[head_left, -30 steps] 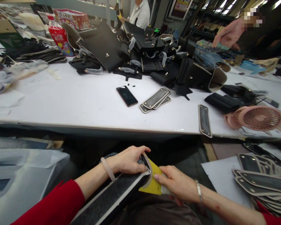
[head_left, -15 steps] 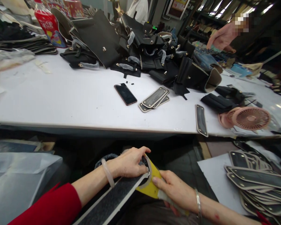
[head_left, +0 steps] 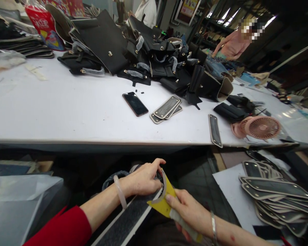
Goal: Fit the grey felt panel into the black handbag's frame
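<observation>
Below the table edge, my left hand (head_left: 146, 178) is closed on the upper end of a long dark strip (head_left: 125, 218) with pale edges, its index finger stretched out over the end. My right hand (head_left: 186, 210), with the thumb on top, grips a curved yellow sheet (head_left: 165, 200) with a greyish edge. The yellow sheet's left end lies over or against the strip's edge, close to my left fingertips. Part of the strip is hidden under my left forearm.
On the white table (head_left: 66, 112) are a phone (head_left: 135, 103), small studded panels (head_left: 166, 107), a pink fan (head_left: 263, 127) and a heap of black bags (head_left: 113, 44). More panels (head_left: 277, 188) are piled at lower right. A person in pink (head_left: 232, 44) stands at the back.
The yellow sheet has tilted and its lower left corner has swung outward over the strip. Both hands keep their holds. The whole view has shifted slightly.
</observation>
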A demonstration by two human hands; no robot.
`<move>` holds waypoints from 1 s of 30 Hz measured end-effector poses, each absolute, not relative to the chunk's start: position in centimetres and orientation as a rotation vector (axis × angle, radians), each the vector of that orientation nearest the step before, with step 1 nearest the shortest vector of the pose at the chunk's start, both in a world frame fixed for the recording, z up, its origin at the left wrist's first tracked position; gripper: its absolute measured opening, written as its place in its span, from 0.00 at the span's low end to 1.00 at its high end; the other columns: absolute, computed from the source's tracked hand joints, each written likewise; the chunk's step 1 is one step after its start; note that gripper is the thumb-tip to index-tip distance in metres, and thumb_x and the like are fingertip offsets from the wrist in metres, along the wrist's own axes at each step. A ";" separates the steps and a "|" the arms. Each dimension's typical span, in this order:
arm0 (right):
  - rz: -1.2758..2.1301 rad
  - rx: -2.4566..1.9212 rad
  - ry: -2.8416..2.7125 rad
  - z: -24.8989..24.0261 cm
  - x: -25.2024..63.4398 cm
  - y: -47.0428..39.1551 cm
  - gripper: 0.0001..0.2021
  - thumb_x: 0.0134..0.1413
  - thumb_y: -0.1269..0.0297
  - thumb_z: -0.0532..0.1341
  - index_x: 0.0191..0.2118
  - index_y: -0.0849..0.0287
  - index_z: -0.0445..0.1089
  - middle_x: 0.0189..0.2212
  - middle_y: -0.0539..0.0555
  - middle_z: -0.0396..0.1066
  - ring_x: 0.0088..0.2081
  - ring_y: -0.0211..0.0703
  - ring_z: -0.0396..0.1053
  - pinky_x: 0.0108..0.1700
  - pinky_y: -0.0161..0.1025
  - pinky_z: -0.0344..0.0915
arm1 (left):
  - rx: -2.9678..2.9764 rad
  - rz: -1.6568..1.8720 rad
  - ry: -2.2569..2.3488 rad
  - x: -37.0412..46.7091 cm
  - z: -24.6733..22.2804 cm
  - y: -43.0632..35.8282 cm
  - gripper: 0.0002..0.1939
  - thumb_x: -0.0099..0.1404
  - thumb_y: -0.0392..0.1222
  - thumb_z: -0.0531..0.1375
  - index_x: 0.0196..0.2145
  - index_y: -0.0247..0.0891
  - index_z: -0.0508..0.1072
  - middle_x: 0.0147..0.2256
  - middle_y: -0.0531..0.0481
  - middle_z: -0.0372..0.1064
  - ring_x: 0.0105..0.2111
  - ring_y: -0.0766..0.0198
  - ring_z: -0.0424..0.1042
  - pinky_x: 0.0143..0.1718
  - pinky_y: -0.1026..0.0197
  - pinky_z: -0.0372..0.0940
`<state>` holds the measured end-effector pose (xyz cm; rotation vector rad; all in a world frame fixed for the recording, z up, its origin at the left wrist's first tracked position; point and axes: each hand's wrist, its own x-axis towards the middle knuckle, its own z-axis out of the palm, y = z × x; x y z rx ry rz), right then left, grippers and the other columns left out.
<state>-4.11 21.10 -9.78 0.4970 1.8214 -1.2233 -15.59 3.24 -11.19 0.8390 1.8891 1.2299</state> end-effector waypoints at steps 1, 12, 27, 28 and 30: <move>-1.235 0.501 1.813 -9.7 -4.1 20.9 0.33 0.50 0.30 0.50 0.42 0.60 0.57 0.15 0.48 0.65 0.11 0.37 0.61 0.11 0.27 0.55 | 0.835 1.244 1.889 -15.5 -11.3 3.3 0.36 0.52 0.35 0.55 0.60 0.38 0.57 0.46 0.48 0.73 0.43 0.54 0.71 0.48 0.53 0.65; -1.497 0.550 1.671 -11.8 -3.2 17.2 0.23 0.63 0.45 0.41 0.46 0.63 0.51 0.12 0.50 0.63 0.11 0.42 0.62 0.12 0.32 0.60 | 0.573 1.340 1.774 -15.2 -9.4 3.6 0.34 0.51 0.37 0.55 0.57 0.37 0.58 0.44 0.48 0.73 0.38 0.59 0.70 0.39 0.59 0.64; -1.822 0.634 1.888 -9.4 -0.1 21.6 0.33 0.50 0.30 0.55 0.21 0.60 0.60 0.15 0.49 0.58 0.17 0.32 0.56 0.23 0.31 0.53 | 0.381 1.437 1.704 -13.8 -10.0 1.5 0.29 0.62 0.53 0.58 0.56 0.35 0.66 0.56 0.42 0.67 0.53 0.53 0.67 0.56 0.51 0.60; -1.895 0.689 1.934 -9.8 -0.9 21.3 0.31 0.49 0.31 0.57 0.22 0.59 0.59 0.15 0.48 0.58 0.18 0.32 0.56 0.24 0.32 0.55 | 0.380 1.424 1.699 -13.8 -9.9 1.1 0.29 0.64 0.56 0.56 0.57 0.36 0.66 0.56 0.43 0.68 0.55 0.53 0.67 0.58 0.50 0.58; -1.974 0.688 1.977 -11.0 -2.6 20.1 0.31 0.46 0.30 0.59 0.24 0.58 0.59 0.19 0.48 0.60 0.22 0.36 0.59 0.29 0.35 0.61 | 0.381 1.416 1.695 -13.7 -9.8 0.4 0.30 0.67 0.59 0.52 0.59 0.38 0.66 0.58 0.44 0.67 0.57 0.53 0.64 0.62 0.50 0.54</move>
